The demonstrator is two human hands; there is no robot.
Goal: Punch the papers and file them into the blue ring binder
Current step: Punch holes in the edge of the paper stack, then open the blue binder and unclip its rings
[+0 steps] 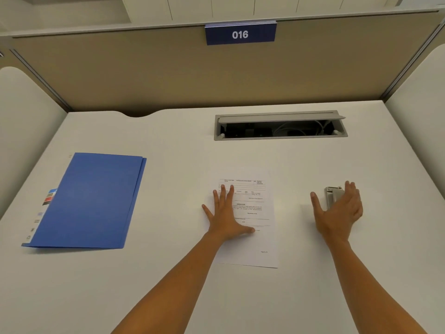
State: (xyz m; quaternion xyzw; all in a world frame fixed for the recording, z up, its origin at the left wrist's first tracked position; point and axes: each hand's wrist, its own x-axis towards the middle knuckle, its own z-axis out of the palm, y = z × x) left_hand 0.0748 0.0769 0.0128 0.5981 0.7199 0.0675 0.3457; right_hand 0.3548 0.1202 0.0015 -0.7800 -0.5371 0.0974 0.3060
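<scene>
A closed blue ring binder (91,201) lies flat on the left of the white desk. Printed white papers (255,242) lie at the desk's centre. My left hand (225,213) rests flat on their left edge, fingers spread. A metal hole punch (332,195) sits to the right of the papers. My right hand (339,210) is open with fingers apart, hovering over the punch and covering its near and right parts; I cannot tell whether it touches it.
An open grey cable tray (279,126) is set into the desk (168,273) behind the papers. Beige partition walls (144,68) enclose the desk at the back and sides, with a blue "016" sign (240,34) on top.
</scene>
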